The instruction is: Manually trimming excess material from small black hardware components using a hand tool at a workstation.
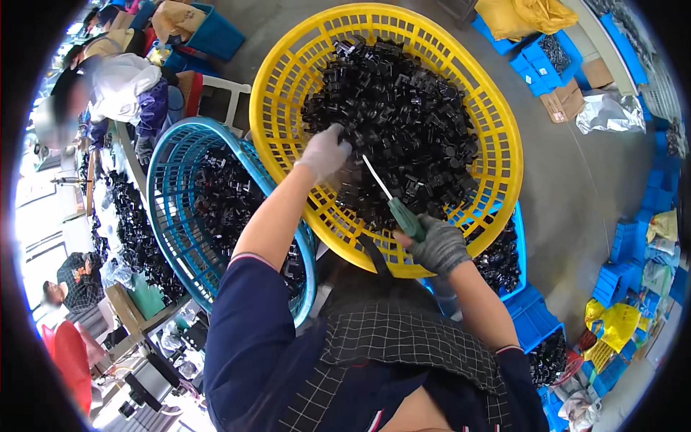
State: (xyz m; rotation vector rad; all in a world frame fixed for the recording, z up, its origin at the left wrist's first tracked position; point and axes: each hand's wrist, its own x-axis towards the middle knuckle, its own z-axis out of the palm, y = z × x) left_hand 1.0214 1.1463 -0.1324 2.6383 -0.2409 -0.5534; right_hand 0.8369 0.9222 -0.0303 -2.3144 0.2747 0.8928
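My right hand [440, 246], in a grey knitted glove, is closed around the green handle of a tool [407, 220]. Its long, narrow metal blade points up and left over a heap of small black plastic parts [403, 108]; whether it is a knife or a screwdriver I cannot make out. The heap fills much of a large yellow plastic basket [508, 137]. At the basket's left side, my left hand [327, 153], in a white glove, is over the near edge of the heap. Motion smears its fingers, so whether they hold a part does not show.
A blue-green basket [173, 219] with more black parts stands at my left, touching the yellow one. A blue crate [520, 237] of parts sits partly under the yellow basket, at right. People sit by a part-covered table [137, 162] at far left. Blue bins [551, 61] stand at upper right.
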